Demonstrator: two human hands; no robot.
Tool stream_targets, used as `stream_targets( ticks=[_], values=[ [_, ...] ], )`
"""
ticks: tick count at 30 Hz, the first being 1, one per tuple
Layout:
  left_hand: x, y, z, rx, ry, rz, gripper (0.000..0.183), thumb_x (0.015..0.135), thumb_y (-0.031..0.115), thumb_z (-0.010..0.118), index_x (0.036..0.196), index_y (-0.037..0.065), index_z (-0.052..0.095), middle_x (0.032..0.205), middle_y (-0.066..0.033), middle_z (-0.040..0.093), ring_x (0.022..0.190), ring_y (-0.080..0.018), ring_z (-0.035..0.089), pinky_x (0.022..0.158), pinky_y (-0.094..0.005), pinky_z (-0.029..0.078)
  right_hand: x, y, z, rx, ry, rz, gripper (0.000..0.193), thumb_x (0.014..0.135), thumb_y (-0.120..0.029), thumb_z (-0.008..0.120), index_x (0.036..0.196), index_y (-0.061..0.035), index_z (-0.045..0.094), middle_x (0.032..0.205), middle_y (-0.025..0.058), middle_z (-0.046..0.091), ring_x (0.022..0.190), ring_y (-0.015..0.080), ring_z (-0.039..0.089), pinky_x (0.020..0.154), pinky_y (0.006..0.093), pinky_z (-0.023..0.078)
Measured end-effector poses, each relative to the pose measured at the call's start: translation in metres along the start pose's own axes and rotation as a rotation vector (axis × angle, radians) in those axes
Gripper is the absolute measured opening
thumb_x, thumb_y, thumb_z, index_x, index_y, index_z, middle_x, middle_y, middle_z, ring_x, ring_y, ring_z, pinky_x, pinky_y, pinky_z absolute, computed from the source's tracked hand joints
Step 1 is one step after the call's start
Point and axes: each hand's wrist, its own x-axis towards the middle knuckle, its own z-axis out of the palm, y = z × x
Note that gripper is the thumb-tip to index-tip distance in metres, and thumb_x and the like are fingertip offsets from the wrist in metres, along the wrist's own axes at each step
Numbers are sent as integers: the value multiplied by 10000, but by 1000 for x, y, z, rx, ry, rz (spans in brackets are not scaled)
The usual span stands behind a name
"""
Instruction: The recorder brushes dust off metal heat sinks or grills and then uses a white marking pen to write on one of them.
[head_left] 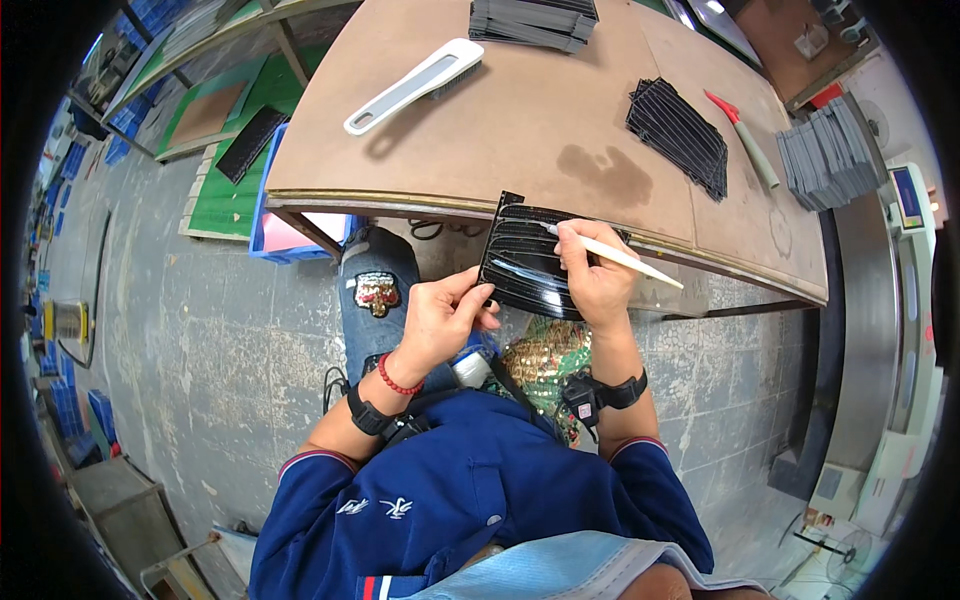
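A glossy black panel with parallel ridges is held in front of me, its far side against the near edge of the table. My left hand pinches the panel's left edge between thumb and fingers. Closed around a slim cream-handled tool, my right hand rests over the panel's right part. The tool's thin tip touches or hovers just above the ridges; which one I cannot tell. Its tapered handle end points to the right.
On the table lie a white-handled brush, a stack of black ridged panels, a dark stack at the far edge, a red-and-grey tool and stacked grey pieces. A blue crate stands left below the table.
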Motion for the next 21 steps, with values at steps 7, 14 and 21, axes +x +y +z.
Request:
stream_targets(
  ticks=[7, 14, 21],
  values=[
    [-1, -1, 0, 21, -17, -30, 244, 944, 43, 519, 1150, -44, 616, 773, -52, 662, 616, -85, 632, 574, -209, 513, 3, -10, 15, -27, -63, -74, 67, 835, -97, 685, 844, -33, 668, 733, 82, 667, 616, 176, 626, 575, 270, 479],
    [-1, 0, 0, 23, 17, 22, 242, 919, 21, 546, 1141, -5, 640, 714, -48, 663, 590, -74, 635, 539, -215, 527, 2, -13, 19, 109, -68, 12, 66, 836, -74, 687, 861, -15, 677, 755, 79, 677, 626, 130, 622, 568, 245, 475],
    [-2, 0, -2, 17, -5, -18, 278, 939, 18, 508, 1197, -41, 593, 772, -55, 658, 611, -93, 633, 563, -208, 512, -1, -6, 6, 199, -27, 102, 91, 859, -73, 667, 889, 14, 670, 738, 67, 664, 637, 101, 610, 581, 224, 474]
  ],
)
